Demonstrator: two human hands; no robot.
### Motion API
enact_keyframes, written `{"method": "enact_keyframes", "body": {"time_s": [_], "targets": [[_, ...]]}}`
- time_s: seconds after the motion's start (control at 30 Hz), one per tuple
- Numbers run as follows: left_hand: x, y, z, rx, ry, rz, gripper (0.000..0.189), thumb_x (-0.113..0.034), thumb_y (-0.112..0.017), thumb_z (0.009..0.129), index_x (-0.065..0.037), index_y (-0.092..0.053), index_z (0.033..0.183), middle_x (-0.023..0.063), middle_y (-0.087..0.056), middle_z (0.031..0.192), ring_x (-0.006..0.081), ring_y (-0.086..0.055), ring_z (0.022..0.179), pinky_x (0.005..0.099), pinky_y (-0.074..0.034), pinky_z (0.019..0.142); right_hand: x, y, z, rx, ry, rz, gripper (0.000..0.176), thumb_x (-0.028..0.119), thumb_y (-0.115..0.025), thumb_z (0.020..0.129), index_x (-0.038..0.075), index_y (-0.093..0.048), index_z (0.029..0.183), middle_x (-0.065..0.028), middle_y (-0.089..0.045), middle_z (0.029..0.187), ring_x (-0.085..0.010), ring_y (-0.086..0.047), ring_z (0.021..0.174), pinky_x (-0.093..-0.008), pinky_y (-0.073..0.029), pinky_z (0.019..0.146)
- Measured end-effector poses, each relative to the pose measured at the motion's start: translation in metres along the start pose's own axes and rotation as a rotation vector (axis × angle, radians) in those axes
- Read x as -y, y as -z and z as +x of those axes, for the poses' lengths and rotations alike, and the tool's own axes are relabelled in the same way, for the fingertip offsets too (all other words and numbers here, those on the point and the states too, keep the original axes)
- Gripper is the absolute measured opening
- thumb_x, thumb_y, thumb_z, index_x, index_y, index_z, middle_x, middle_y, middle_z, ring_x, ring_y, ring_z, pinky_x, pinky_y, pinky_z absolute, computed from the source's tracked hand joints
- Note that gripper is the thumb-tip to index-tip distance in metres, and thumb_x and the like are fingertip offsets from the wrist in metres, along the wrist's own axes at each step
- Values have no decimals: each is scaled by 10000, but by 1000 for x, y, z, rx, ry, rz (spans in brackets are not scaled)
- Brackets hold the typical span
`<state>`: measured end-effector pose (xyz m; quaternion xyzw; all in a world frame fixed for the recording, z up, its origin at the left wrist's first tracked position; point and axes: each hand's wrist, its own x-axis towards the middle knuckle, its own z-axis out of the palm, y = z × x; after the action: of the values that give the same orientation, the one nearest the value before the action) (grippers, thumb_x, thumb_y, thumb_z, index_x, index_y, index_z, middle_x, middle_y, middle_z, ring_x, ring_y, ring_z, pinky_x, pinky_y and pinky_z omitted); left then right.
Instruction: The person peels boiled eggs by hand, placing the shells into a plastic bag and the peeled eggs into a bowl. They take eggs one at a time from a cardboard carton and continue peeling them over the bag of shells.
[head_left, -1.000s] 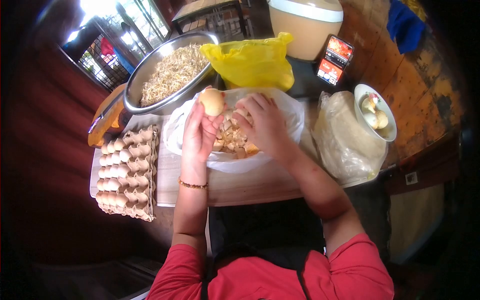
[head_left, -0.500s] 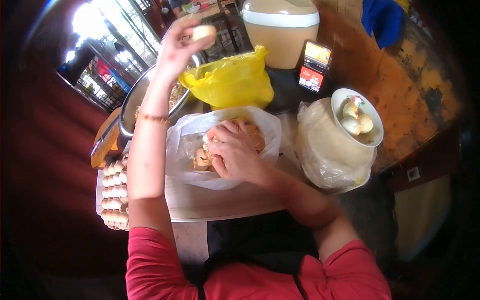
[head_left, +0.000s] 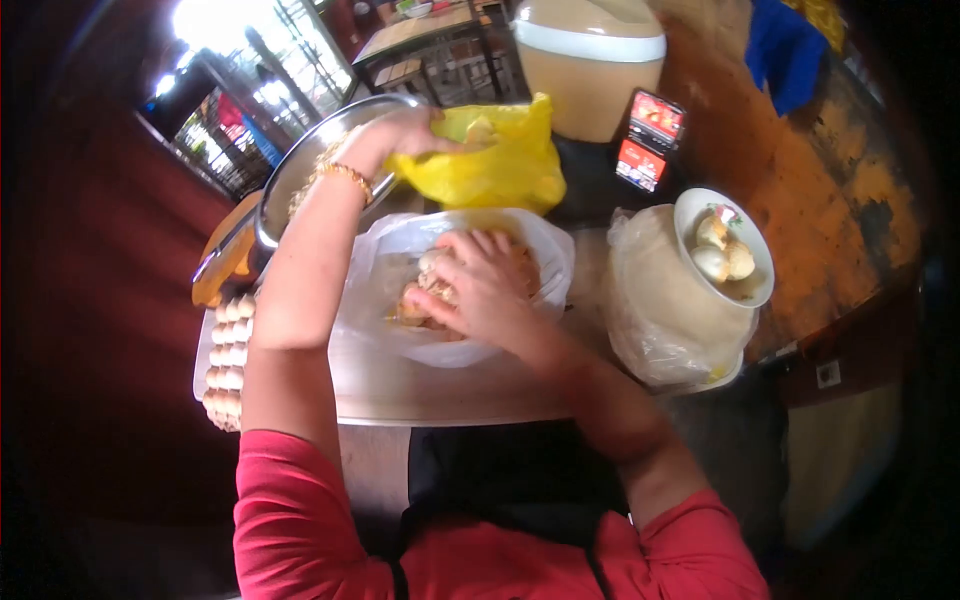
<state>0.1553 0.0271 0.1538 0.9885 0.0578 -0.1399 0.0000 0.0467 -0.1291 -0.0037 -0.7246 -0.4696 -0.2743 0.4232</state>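
My left hand (head_left: 412, 137) reaches into the mouth of a yellow plastic bag (head_left: 490, 180), its fingers stretched out and a little blurred. A pale yellowish egg (head_left: 481, 131) shows inside the bag just past the fingertips. Lower down, my right hand (head_left: 488, 285) rests in an open white plastic bag (head_left: 375, 325), fingers and thumb spread over broken brown eggshells (head_left: 412, 312). A whitish, egg-like thing (head_left: 431, 262) lies between its thumb and index finger, partly covered. Whether the hand presses on it is hard to see.
A tray of eggs (head_left: 230, 355) stands at the left table edge. Behind it is a large metal bowl (head_left: 275, 195). On the right, a plate (head_left: 755, 285) with several eggs sits on a plastic-wrapped bundle (head_left: 660, 300). A phone (head_left: 650, 140) leans against a beige container (head_left: 590, 90).
My left hand has come down from above with the peeled egg and into the yellow bag, where its fingers now look released. The right hand's fingers have spread wider over the shells.
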Motion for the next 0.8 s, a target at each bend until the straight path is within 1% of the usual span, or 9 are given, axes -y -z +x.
{"method": "enact_keyframes", "body": {"time_s": [0.1,0.2,0.27,0.33,0.4,0.47,0.6,0.67,0.8], "targets": [[41,-7,6,-146,-99,85,844,-638,-641,749,5,-534,1284,220,-487,1335,334,-501,1208,374,-375,1037,-1,-2,1,12,-16,-29,371,423,-629,838,57,-654,779,-102,-564,1038,-274,-523,984,-414,-371,852],[51,-3,-14,-198,-194,414,715,-656,-639,745,-28,-683,1083,219,-469,1354,349,-430,1267,387,-338,1064,-1,0,2,1,-45,-91,277,324,-674,824,56,-635,763,-94,-592,1031,-294,-556,958,-411,-411,861],[60,6,-34,-108,-153,248,639,-640,-629,766,-53,-718,1003,217,-466,1361,335,-384,1312,389,-323,1075,-8,-5,1,-18,-9,-101,201,229,-685,820,41,-629,775,-114,-606,1005,-319,-575,931,-416,-430,854],[78,14,-70,-255,-337,133,622,-647,-580,797,-83,-715,1024,153,-681,974,279,-614,954,387,-443,918,-17,-11,-2,-54,1,-61,196,248,-662,830,56,-638,806,-89,-599,1004,-298,-560,939,-412,-407,857],[103,17,-114,-481,-426,15,528,-557,-595,846,-95,-698,1079,126,-680,1057,233,-621,999,370,-457,904,-19,-7,2,-13,32,-59,172,212,-663,828,46,-629,798,-92,-596,1011,-298,-555,958,-401,-416,851],[112,29,-179,-315,-438,-279,602,-557,-615,836,-29,-656,1124,158,-593,1235,244,-532,1181,319,-389,1026,-15,-1,5,16,-59,-157,155,173,-663,822,29,-620,786,-98,-590,1030,-307,-548,977,-407,-418,857],[204,-1,-237,-357,141,-206,462,-438,-615,888,-35,-651,1111,126,-668,1062,167,-636,956,311,-516,828,-3,9,10,57,-125,-121,129,143,-651,825,18,-622,837,-102,-573,1080,-323,-540,1003,-415,-411,892],[235,-26,-253,-19,552,-236,391,-381,-613,898,-49,-641,1103,133,-664,1033,158,-656,879,295,-553,677,10,18,14,195,-230,-197,178,133,-646,826,26,-627,967,-109,-544,1165,-324,-526,1066,-418,-396,947],[268,-121,-269,170,720,-361,570,-391,-750,766,-54,-565,1187,118,-653,995,173,-646,726,289,-534,496,11,15,12,174,-201,-237,276,141,-644,828,52,-610,1087,-114,-513,1241,-317,-498,1143,-419,-382,988]]}}
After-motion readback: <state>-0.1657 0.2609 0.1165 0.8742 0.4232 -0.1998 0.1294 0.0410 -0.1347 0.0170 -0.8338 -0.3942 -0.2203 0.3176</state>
